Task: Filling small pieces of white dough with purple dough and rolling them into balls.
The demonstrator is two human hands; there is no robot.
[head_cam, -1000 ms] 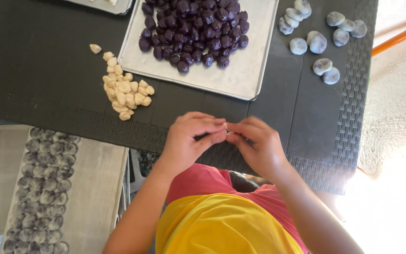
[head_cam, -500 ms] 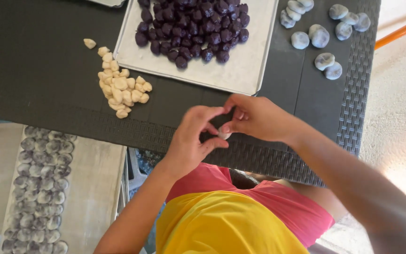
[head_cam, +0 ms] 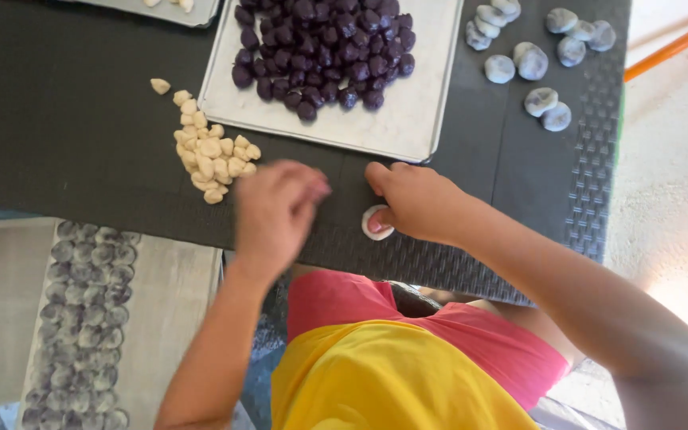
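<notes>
A small flattened disc of pale dough [head_cam: 377,224] is pressed against the dark woven-pattern table [head_cam: 57,119] by the right hand [head_cam: 414,201], whose fingers are curled down onto it near the table's near edge. The left hand [head_cam: 274,209] is seen just beside it, blurred, its fingers loosely bent and nothing visibly held; it is kept apart from the disc.

Toward the table's left side, a heap of small cream-coloured dough pieces [head_cam: 210,156] is laid directly on the surface, with one stray piece set a little beyond the heap. Behind both hands, a rectangular light metal tray [head_cam: 408,127] is loaded with a pile of dark purple filling balls [head_cam: 320,48]. Near the far right corner, several rounded grey-white finished dumplings [head_cam: 535,64] are scattered on the table. A second tray [head_cam: 161,9] is partly seen at the far edge.

Below the near edge, on the left, a long tray of grey marbled balls [head_cam: 73,318] is visible on a lower level, and the person's yellow and pink clothing [head_cam: 392,366] fills the foreground.
</notes>
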